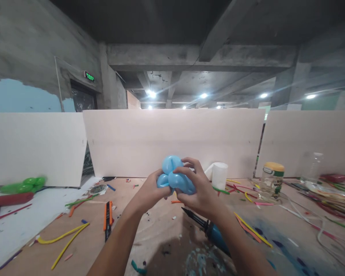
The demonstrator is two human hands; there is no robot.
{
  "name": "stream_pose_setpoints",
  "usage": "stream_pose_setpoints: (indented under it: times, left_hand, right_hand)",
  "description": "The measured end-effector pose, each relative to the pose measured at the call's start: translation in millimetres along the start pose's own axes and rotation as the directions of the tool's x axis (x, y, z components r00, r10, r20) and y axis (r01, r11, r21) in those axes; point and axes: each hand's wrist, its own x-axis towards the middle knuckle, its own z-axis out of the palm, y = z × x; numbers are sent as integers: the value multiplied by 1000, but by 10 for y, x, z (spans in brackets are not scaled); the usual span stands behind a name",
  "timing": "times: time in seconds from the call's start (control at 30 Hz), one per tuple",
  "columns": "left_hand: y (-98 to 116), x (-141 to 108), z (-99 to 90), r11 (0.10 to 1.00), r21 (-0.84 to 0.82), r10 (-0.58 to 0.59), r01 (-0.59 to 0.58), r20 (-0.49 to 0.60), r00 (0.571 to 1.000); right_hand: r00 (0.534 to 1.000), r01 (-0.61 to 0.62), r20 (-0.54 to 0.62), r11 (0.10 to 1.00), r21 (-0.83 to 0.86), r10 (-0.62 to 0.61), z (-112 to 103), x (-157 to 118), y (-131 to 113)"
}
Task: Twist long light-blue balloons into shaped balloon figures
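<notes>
Balloon bubbles (178, 180) gripped by left fingers (154, 180) and right fingers (190, 174), short of table's far edge (139, 179); bursting risked by oversqueezing.

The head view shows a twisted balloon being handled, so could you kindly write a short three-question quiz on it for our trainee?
1. What do the left hand and right hand hold between them?
2. True or false: in the picture, the orange-and-black cutter lies to the left of the blue tool.
3. Fill in the blank: the clear jar on the right has a ____ lid.

Key:
1. A light-blue twisted balloon.
2. True.
3. Yellow.
</notes>
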Motion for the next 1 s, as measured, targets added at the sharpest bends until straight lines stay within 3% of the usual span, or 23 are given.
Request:
stream_pose_setpoints:
  times: [0.3,0.5,0.63,0.8,1.0]
  left_hand:
    - [-140,19,-72,945,-325,-9,47,119,993]
    - [-120,41,-66,955,-293,-40,33,-17,999]
    - [-64,8,-33,974,-228,3,-9,-24,1000]
    - [-29,0,30,996,-36,76,-78,-67,995]
    - [-75,11,-25,998,-3,59,-59,-60,996]
  right_hand:
    - [998,68,-12,996,53,-67,65,-7,82]
    - [999,-42,-17,998,52,43,82,7,137]
    - [997,-34,-67,987,158,45,64,6,217]
    - [986,-106,-89,943,315,140,90,-3,337]
    - [989,-75,-102,960,271,106,101,-5,310]
